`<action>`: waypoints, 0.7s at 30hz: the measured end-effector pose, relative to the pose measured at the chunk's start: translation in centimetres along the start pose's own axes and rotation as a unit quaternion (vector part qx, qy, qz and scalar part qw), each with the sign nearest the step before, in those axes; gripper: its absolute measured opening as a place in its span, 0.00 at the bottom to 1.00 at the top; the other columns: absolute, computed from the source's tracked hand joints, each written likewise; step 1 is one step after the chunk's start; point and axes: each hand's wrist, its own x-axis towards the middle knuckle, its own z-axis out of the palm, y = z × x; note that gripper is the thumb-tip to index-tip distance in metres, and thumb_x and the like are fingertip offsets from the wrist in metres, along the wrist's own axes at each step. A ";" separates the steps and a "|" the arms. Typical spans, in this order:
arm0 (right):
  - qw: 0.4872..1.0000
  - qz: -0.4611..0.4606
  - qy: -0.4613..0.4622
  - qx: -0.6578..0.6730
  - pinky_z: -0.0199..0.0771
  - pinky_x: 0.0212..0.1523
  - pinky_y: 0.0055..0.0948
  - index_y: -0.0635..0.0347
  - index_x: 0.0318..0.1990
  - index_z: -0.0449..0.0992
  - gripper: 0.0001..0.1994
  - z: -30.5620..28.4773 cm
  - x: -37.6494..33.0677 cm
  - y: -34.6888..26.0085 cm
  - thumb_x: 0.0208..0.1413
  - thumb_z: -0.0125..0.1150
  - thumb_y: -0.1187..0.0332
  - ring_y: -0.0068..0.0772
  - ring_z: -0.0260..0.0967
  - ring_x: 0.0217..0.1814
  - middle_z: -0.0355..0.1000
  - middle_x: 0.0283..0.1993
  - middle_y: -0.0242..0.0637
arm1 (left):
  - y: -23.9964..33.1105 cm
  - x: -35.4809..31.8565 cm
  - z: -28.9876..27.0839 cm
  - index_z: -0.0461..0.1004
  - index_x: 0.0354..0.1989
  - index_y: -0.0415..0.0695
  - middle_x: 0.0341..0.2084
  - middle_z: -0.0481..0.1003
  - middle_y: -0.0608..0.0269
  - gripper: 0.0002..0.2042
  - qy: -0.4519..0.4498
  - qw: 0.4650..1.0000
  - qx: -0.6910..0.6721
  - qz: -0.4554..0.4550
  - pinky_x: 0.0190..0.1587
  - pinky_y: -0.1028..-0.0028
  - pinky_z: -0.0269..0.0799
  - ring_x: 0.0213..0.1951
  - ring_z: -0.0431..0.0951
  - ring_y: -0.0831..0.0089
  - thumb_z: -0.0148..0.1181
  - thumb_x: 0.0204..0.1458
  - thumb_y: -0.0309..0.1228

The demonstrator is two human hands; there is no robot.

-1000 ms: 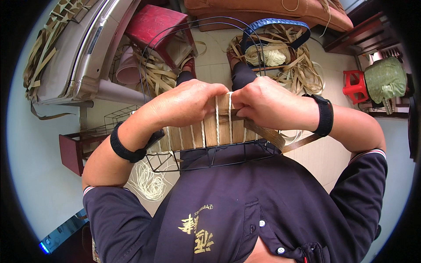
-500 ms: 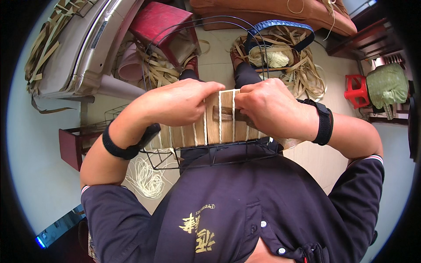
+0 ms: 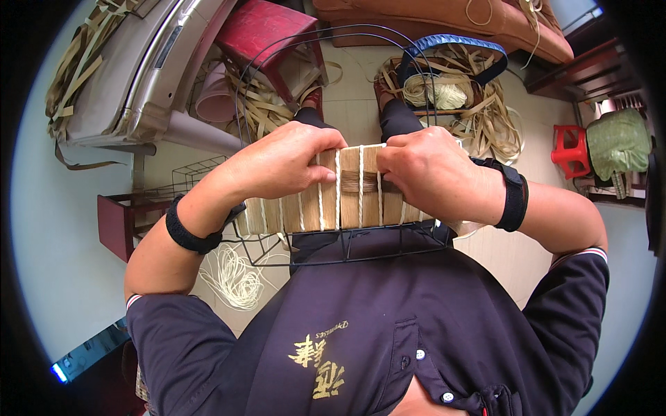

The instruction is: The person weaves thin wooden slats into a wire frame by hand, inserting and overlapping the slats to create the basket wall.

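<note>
A black wire basket frame (image 3: 340, 251) with a tall arched handle sits across my lap. Light tan flat strips (image 3: 310, 208) cover its upper side, crossed by several white twisted cords (image 3: 361, 201). A short dark brown strip (image 3: 352, 182) passes under the cords near the middle. My left hand (image 3: 295, 161) is closed on the strip-covered panel, its thumb lying on the strips beside a cord. The fingers of my right hand (image 3: 437, 170) are curled tightly at the brown strip's right end. What they pinch is hidden behind the knuckles.
A tangle of pale cord (image 3: 236, 277) lies on the floor at left. Beyond my feet are a red stool (image 3: 267, 31) and a basket with a blue handle (image 3: 454, 43) amid loose strips. A small red plastic stool (image 3: 570, 151) stands at right.
My left thumb has come into sight on the panel, apart from the index finger. The right hand stays curled by the brown strip. The whole view has shifted slightly.
</note>
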 end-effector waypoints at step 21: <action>0.990 0.079 -0.007 0.114 0.75 0.34 0.40 0.63 0.32 0.79 0.08 -2.3 -3.2 1.8 0.44 0.71 0.75 0.53 0.76 0.32 0.76 0.27 0.46 | -0.6 -0.1 0.3 0.75 0.53 0.39 0.37 0.82 0.52 0.22 -0.005 0.999 -0.014 0.031 0.43 0.63 0.76 0.39 0.82 0.56 0.73 0.49 0.26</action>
